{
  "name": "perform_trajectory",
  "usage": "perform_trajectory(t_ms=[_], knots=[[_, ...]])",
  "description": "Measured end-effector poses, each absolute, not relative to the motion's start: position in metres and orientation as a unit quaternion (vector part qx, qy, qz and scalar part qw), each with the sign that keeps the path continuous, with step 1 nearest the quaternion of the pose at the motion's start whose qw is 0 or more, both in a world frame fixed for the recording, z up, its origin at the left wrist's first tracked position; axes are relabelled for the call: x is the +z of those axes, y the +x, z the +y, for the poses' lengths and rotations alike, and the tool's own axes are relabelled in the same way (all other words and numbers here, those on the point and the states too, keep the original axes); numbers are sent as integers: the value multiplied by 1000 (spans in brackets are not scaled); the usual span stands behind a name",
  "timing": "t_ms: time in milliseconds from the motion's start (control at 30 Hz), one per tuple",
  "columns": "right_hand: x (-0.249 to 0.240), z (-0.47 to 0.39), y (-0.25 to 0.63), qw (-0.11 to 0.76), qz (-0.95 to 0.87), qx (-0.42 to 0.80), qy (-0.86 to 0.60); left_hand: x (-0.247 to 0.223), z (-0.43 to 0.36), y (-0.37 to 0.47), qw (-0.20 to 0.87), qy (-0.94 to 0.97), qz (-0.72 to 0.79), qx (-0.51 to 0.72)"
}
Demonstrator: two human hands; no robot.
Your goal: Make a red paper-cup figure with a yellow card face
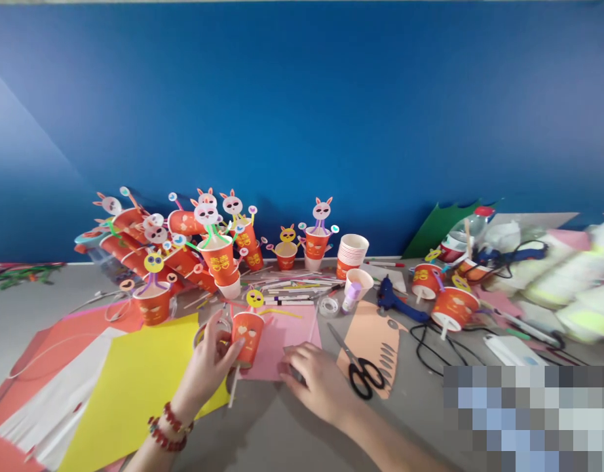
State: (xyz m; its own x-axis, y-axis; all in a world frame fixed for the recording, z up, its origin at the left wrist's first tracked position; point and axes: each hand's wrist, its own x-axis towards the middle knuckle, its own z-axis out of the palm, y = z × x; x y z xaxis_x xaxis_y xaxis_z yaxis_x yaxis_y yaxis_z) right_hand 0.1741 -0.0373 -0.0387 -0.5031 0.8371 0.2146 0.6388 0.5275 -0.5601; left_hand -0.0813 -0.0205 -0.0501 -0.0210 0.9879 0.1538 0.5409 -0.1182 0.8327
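Observation:
My left hand (211, 357), with red beads at the wrist, is closed around a red paper cup (253, 335) with gold hearts. A yellow paper animal face (255, 297) rises above its rim, with thin arms at the sides. A white stick (234, 388) pokes out below the cup. My right hand (314, 380) rests at the lower right of a pink paper sheet (277, 344). Its thumb and bent fingers are apart, and I see nothing held between them. Black-handled scissors (363, 373) lie right of that hand on a peach sheet with cut-outs (390, 357).
Several cup figures (217, 255) crowd the back left. A cup stack (352, 252), a tape roll (328, 305) and a glue stick (351, 298) sit mid-table. A blue glue gun (397, 301) with a black cord lies right. Yellow paper (135, 380) covers the left.

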Motion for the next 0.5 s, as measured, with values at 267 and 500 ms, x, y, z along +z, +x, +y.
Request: perform_trajectory(t_ms=[267,500], knots=[[-45,-30,178,256,-841,193,-436,-44,-27,-74,-2,742,592,315],[-45,-29,179,236,-846,169,-447,-59,-20,-79,-5,746,589,311]])
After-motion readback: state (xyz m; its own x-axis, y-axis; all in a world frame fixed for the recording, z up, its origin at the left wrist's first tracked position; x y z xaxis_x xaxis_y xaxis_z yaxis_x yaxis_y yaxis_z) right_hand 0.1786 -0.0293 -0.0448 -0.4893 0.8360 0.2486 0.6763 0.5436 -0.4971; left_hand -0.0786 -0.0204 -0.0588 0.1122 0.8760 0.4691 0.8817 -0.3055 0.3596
